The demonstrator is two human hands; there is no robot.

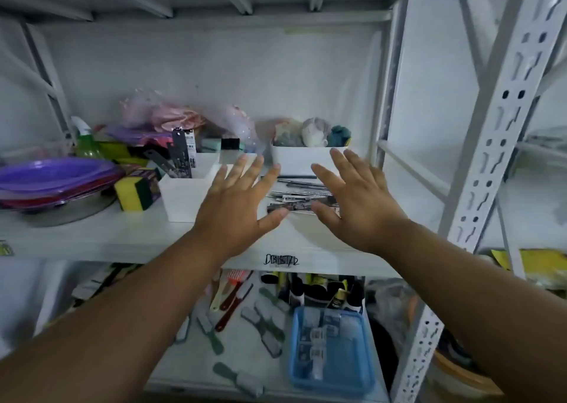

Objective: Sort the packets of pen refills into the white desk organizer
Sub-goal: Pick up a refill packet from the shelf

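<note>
A loose pile of pen refill packets (299,192) lies flat on the white shelf between my two hands. Left of the pile stands the white desk organizer (184,194), with a few dark packets (181,157) upright in its back left compartment. My left hand (239,200) hovers with fingers spread over the organizer's right side and the pile's left edge. To the right of the pile my right hand (356,200) is held the same way, fingers spread and holding nothing.
A white bin (303,160) of small items stands behind the pile. Purple plates (55,178) and a yellow-green sponge (135,192) sit left of the organizer. A perforated shelf post (491,157) rises at right. The lower shelf holds a blue tray (331,350) and brushes.
</note>
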